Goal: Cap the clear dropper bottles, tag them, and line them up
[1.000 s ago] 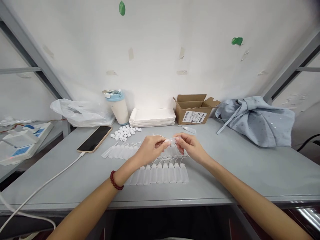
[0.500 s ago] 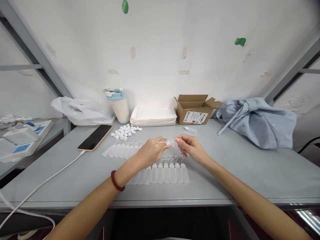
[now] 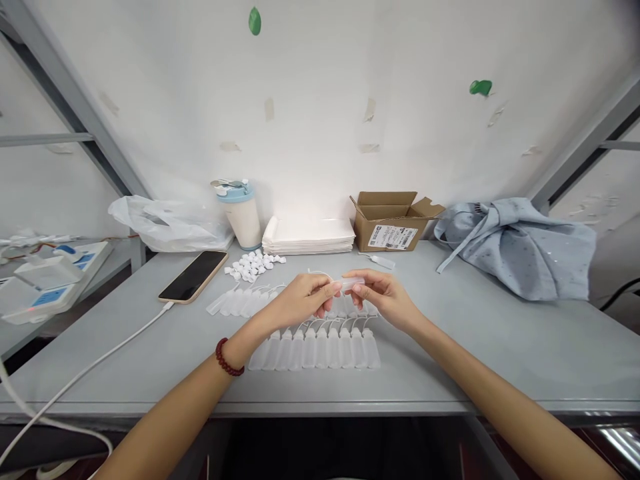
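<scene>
Between my hands, above the table, is a small translucent plastic bottle (image 3: pixel 353 283), lying roughly sideways. My left hand (image 3: pixel 304 298) pinches its neck end, where a thin white tube or strap curves up. My right hand (image 3: pixel 387 297) grips the body between thumb and fingers. Below my hands, a front row of similar bottles (image 3: pixel 321 349) lies side by side, their thin white strands curving from the tops. Another row of bottles (image 3: pixel 243 301) is behind, partly hidden by my hands. A pile of small white caps (image 3: pixel 254 265) sits farther back on the left.
A phone (image 3: pixel 194 277) on a white cable lies left. Along the wall stand a plastic bag (image 3: pixel 170 223), a tumbler (image 3: pixel 243 220), a white stack (image 3: pixel 310 236) and an open cardboard box (image 3: pixel 389 230). One bottle (image 3: pixel 382 261) lies before the box; blue-grey cloth (image 3: pixel 525 250) lies right.
My left fingers have shifted on the neck end, and the thin white strand now arches upward instead of pointing left. My right hand keeps hold of the body. The camera view has moved slightly.
</scene>
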Demonstrator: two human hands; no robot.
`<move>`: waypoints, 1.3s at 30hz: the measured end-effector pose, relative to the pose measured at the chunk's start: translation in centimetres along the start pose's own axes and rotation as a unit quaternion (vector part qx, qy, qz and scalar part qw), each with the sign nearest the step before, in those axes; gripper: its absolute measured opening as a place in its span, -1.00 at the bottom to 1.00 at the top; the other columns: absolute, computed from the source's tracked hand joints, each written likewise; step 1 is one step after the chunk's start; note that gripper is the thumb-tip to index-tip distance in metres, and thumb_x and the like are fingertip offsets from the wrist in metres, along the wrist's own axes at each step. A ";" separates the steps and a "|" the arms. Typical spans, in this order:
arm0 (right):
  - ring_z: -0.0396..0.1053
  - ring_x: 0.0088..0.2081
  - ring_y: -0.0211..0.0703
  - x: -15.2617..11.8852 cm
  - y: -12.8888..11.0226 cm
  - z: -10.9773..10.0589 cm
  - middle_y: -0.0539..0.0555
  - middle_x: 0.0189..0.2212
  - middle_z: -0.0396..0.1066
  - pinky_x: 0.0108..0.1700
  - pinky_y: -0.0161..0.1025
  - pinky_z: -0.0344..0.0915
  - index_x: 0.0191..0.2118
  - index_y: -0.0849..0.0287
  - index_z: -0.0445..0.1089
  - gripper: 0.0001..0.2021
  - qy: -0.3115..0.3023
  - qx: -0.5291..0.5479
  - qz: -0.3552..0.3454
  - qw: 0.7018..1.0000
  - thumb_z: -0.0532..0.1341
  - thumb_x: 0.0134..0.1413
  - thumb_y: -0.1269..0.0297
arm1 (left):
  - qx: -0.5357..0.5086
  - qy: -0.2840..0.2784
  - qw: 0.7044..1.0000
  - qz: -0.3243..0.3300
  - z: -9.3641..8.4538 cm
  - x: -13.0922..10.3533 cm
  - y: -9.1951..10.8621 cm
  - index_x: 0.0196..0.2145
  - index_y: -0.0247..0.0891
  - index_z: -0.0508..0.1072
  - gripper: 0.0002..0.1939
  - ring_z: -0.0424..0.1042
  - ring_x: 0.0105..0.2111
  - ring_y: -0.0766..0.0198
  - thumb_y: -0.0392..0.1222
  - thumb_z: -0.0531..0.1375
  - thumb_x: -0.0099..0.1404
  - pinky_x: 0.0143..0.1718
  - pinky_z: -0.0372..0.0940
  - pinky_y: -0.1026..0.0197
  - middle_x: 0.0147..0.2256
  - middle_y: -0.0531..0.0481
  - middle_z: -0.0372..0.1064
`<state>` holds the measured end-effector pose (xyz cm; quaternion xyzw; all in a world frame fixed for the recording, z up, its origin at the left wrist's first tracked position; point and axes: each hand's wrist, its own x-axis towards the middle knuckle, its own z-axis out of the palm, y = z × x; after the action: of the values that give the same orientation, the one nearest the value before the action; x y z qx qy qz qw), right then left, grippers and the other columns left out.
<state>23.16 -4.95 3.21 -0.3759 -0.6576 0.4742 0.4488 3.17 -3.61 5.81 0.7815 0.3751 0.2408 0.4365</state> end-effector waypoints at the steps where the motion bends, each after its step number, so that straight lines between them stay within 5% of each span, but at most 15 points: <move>1: 0.26 -0.55 -0.30 0.0 0.0 0.0 -0.05 -0.55 0.33 -0.41 -0.25 0.25 -0.14 0.19 0.39 -0.68 -0.002 -0.012 0.000 1.000 0.20 0.05 0.09 | 0.009 -0.006 1.000 -0.005 0.0 0.0 -0.1 -0.52 -0.29 0.31 -0.59 0.33 -0.59 0.38 0.03 -0.03 0.34 -0.53 0.20 0.34 -0.57 0.08 0.29; 6: 0.12 -0.64 -0.33 -0.3 0.6 0.5 -0.15 -0.71 0.13 -0.53 -0.31 0.12 -0.17 0.21 0.33 -0.68 0.004 -0.088 0.023 0.996 0.06 0.15 0.05 | 0.158 0.012 0.985 0.072 0.3 0.2 -0.7 -0.63 -0.30 0.23 -0.59 0.26 -0.59 0.39 -0.14 -0.04 0.37 -0.48 0.14 0.31 -0.59 0.07 0.26; 11: 0.02 -0.68 -0.36 0.0 1.0 0.8 -0.18 -0.69 0.01 -0.63 -0.34 0.06 -0.27 0.18 0.27 -0.65 0.014 -0.039 0.083 0.996 0.07 0.11 -0.05 | 0.366 0.061 0.912 0.172 1.1 0.6 -1.7 -0.46 -0.34 0.39 -0.66 0.26 -0.55 0.31 -0.21 -0.05 0.39 -0.52 0.07 0.26 -0.49 -0.04 0.33; 15: 0.04 -0.66 -0.38 0.8 0.8 0.3 -0.15 -0.64 0.05 -0.62 -0.34 0.08 -0.40 0.18 0.26 -0.64 0.019 0.019 0.081 0.996 0.15 0.02 -0.08 | 0.352 0.070 0.913 0.192 -0.4 1.2 -2.6 -0.29 -0.31 0.46 -0.76 0.38 -0.38 0.25 -0.23 0.01 0.36 -0.36 0.22 0.25 -0.36 -0.07 0.42; 18: 0.12 -0.62 -0.36 1.7 1.1 -1.6 -0.08 -0.59 0.21 -0.57 -0.32 0.14 -0.41 0.19 0.28 -0.66 0.101 -0.003 0.043 0.994 0.17 0.00 -0.04 | 0.353 0.111 0.917 0.148 -3.7 1.6 -4.4 -0.17 -0.28 0.45 -0.78 0.38 -0.19 0.16 -0.20 0.08 0.30 -0.16 0.27 0.18 -0.22 -0.11 0.44; 21: 0.25 -0.52 -0.27 2.5 2.1 -4.4 0.02 -0.50 0.34 -0.51 -0.29 0.21 -0.30 0.21 0.35 -0.66 0.203 -0.072 0.033 0.976 0.21 -0.06 0.01 | 0.436 0.183 0.881 0.023 -7.7 1.7 -7.2 -0.23 -0.30 0.50 -0.76 0.34 -0.09 0.02 -0.26 0.06 0.24 -0.06 0.25 0.03 -0.21 -0.18 0.45; 25: 0.32 -0.42 -0.16 3.0 4.0 -7.8 0.11 -0.42 0.42 -0.41 -0.22 0.24 -0.35 0.21 0.33 -0.72 0.248 -0.241 0.071 0.936 0.24 -0.14 0.10 | 0.469 0.163 0.866 -0.067 -10.8 1.6 -10.0 -0.30 -0.29 0.54 -0.76 0.40 -0.13 -0.03 -0.25 0.11 0.13 -0.08 0.25 0.06 -0.26 -0.19 0.49; 29: 0.35 -0.29 -0.08 3.1 4.9 -9.0 0.13 -0.32 0.45 -0.26 -0.18 0.23 -0.36 0.18 0.32 -0.78 0.249 -0.343 0.063 0.904 0.20 -0.12 0.15 | 0.456 0.151 0.874 -0.077 -11.1 1.6 -10.8 -0.31 -0.25 0.55 -0.76 0.44 -0.17 0.00 -0.22 0.12 0.11 -0.16 0.28 0.14 -0.27 -0.15 0.51; 39: 0.29 -0.27 -0.09 3.2 5.6 -10.3 0.13 -0.30 0.41 -0.18 -0.18 0.21 -0.39 0.22 0.36 -0.80 0.174 -0.426 0.070 0.885 0.25 -0.18 0.23 | 0.407 0.152 0.897 -0.088 -11.0 1.3 -10.0 -0.38 -0.22 0.56 -0.79 0.48 -0.30 0.02 -0.18 0.14 0.08 -0.27 0.28 0.15 -0.35 -0.14 0.53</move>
<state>32.27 2.44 0.13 -0.6525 -0.6796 0.1055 0.3182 -7.55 6.31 2.77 0.8085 0.5694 0.1437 0.0378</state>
